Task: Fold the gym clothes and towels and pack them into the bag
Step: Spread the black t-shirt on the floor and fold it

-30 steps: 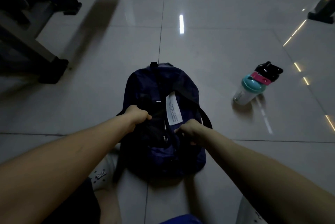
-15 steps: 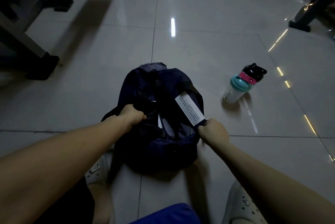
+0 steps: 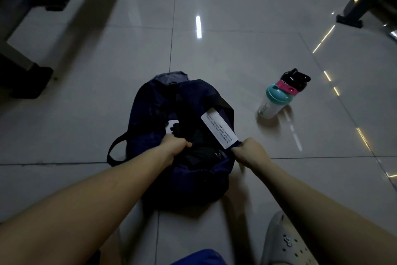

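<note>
A dark navy bag (image 3: 189, 181) lies on the tiled floor in front of me, its mouth held apart. My left hand (image 3: 174, 146) grips the left rim of the opening. My right hand (image 3: 249, 151) grips the right rim, beside a long white label (image 3: 219, 128) sewn inside. Dark folded cloth (image 3: 199, 155) fills the opening between my hands; what lies under it is hidden. A black strap (image 3: 112, 153) loops out on the bag's left.
A shaker bottle (image 3: 277, 101) with a teal lid and a black and pink cap stands on the floor to the right. Dark gym machine frames (image 3: 32, 80) stand at far left and at far right (image 3: 356, 11). My grey clog (image 3: 285, 241) is at the bottom right.
My right hand has pulled the bag's right rim outwards to the right, widening the opening and swinging the white label with it. My left hand has kept its grip.
</note>
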The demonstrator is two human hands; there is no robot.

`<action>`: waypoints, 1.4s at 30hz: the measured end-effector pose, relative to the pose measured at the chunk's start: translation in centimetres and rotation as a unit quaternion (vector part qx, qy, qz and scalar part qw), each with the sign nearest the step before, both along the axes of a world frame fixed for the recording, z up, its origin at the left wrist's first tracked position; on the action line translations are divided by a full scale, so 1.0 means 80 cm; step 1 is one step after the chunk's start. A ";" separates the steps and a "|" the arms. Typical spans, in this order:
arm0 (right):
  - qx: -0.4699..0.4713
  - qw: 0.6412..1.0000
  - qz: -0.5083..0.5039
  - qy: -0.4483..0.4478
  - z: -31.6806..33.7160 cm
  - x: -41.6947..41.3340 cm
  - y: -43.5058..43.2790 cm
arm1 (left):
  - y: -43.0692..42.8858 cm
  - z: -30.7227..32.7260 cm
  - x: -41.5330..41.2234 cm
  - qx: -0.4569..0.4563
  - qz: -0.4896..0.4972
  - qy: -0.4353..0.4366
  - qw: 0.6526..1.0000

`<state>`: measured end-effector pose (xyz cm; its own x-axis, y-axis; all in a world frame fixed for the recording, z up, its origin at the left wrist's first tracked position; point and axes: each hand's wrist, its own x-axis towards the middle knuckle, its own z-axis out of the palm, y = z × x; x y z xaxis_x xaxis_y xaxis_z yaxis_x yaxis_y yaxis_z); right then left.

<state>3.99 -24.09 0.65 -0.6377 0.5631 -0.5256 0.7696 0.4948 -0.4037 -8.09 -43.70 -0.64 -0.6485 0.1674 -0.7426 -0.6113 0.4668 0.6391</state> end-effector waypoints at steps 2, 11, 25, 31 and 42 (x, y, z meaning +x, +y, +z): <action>-0.012 1.000 0.002 0.000 -0.001 -0.001 0.006 | 0.001 0.002 -0.007 0.003 -0.034 0.016 0.999; 0.125 0.984 0.066 0.106 -0.002 -0.010 0.003 | -0.014 0.009 -0.024 0.024 -0.144 0.009 0.989; 0.037 0.989 0.091 0.112 -0.018 -0.019 0.011 | -0.029 -0.001 0.010 -0.018 -0.306 0.328 0.894; -0.002 0.990 0.081 0.114 -0.014 -0.015 0.023 | -0.010 -0.003 0.005 0.028 -0.242 0.191 0.951; 0.136 0.983 0.104 0.071 -0.008 -0.008 0.018 | -0.006 0.015 0.007 -0.373 -0.526 0.487 0.589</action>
